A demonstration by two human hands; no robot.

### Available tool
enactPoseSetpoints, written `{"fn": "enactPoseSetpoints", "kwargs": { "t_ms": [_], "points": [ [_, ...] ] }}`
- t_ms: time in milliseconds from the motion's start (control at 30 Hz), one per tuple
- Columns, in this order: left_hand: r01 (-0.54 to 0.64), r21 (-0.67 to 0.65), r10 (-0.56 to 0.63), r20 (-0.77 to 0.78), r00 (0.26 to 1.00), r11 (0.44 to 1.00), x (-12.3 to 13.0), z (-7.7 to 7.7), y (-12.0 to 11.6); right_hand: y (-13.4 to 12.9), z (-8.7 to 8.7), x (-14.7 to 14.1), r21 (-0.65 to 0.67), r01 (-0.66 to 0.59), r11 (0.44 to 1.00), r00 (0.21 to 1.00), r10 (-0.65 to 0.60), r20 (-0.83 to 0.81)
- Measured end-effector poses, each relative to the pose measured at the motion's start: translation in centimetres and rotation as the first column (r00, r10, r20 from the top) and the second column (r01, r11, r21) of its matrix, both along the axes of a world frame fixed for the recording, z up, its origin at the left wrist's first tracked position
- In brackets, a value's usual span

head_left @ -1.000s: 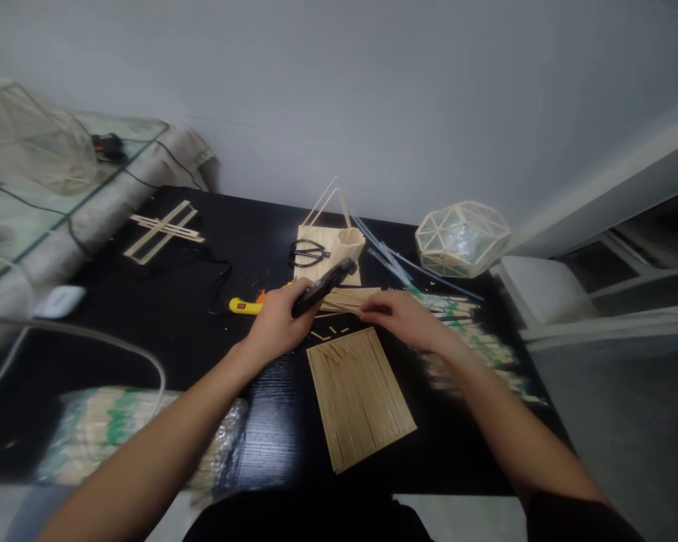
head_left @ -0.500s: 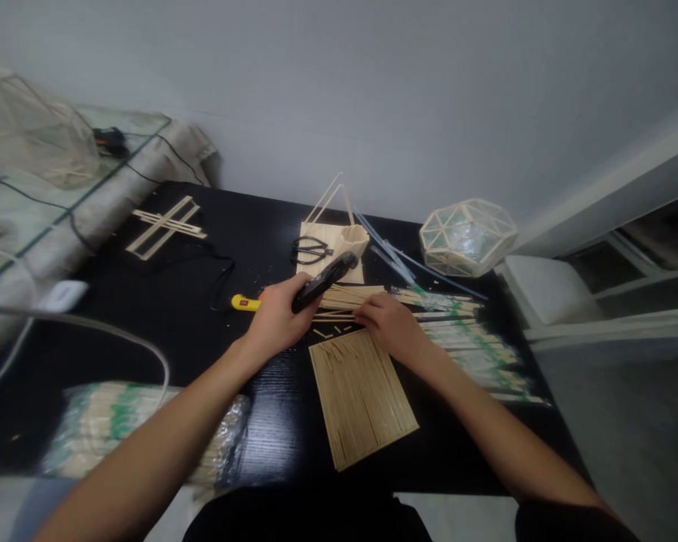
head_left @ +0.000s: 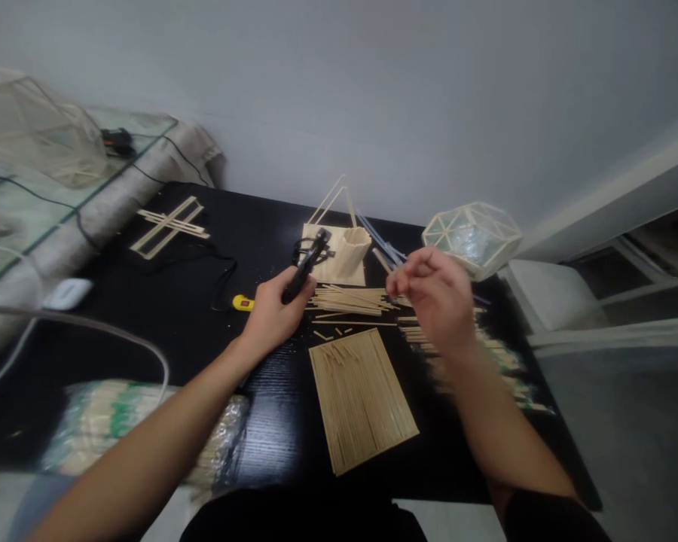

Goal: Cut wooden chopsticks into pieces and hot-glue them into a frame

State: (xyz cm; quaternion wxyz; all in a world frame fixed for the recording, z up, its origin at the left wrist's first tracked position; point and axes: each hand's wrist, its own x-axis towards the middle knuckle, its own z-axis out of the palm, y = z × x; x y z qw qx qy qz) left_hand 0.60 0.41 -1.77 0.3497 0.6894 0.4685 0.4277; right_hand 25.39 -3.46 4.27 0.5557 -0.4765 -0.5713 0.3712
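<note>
My left hand [head_left: 276, 305] is closed around a black pliers-like hand tool [head_left: 306, 267], its tip pointing up and away over the table. My right hand [head_left: 438, 297] is raised on the right with thumb and fingers pinched together; whatever they may hold is too small to make out. Between the hands lies a pile of thin wooden sticks [head_left: 353, 299]. Nearer me is a flat panel of sticks laid side by side [head_left: 367, 399], with several short cut pieces [head_left: 339, 352] on top. Behind, a wooden base [head_left: 316, 233] carries a stick cup [head_left: 353, 252] and black-handled scissors [head_left: 305, 252].
A yellow corded tool [head_left: 242, 302] lies beside my left hand. Crossed sticks [head_left: 169, 228] are at back left, a faceted stick frame [head_left: 471, 237] at back right. Bagged sticks [head_left: 113, 410] lie front left; more bundles [head_left: 502, 357] lie right. A white cable [head_left: 118, 327] crosses the left side.
My right hand has lifted off the sticks and moved right, towards me. My left hand has shifted slightly left, and the black tool now points more steeply away.
</note>
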Motion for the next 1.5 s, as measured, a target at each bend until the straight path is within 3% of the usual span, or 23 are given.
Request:
{"fn": "enactPoseSetpoints", "kwargs": {
  "t_ms": [67, 233, 333, 700, 1000, 1500],
  "points": [
    [0.021, 0.026, -0.02, -0.052, 0.998, 0.999, 0.0, 0.1, -0.2, 0.0, -0.3, -0.7, -0.013, -0.019, 1.0, 0.999, 0.019, -0.038],
    [0.076, 0.066, -0.062, -0.184, 0.981, 0.995, 0.2, 0.7, -0.8, -0.5, -0.6, -2.0, -0.023, 0.027, 0.999, 0.986, -0.022, 0.166],
    [0.091, 0.064, -0.074, -0.228, 0.971, 0.994, 0.3, 0.8, -0.9, -0.5, -1.0, -2.7, -0.009, 0.026, 1.0, 0.979, -0.023, 0.204],
    [0.125, 0.104, -0.091, -0.284, 0.955, 0.987, 0.6, 0.7, -1.2, -0.2, -1.8, -3.4, -0.049, -0.095, 0.994, 0.99, 0.099, 0.104],
    [0.143, 0.148, -0.09, -0.318, 0.944, 0.979, 0.5, 0.3, -1.2, -0.4, -1.7, -3.6, -0.008, -0.089, 0.996, 0.993, 0.089, 0.072],
    [0.16, 0.109, -0.118, -0.319, 0.94, 0.981, 0.6, 0.3, -1.2, -0.5, -1.8, -3.5, 0.018, -0.071, 0.997, 0.989, 0.068, 0.131]
  ]
}}
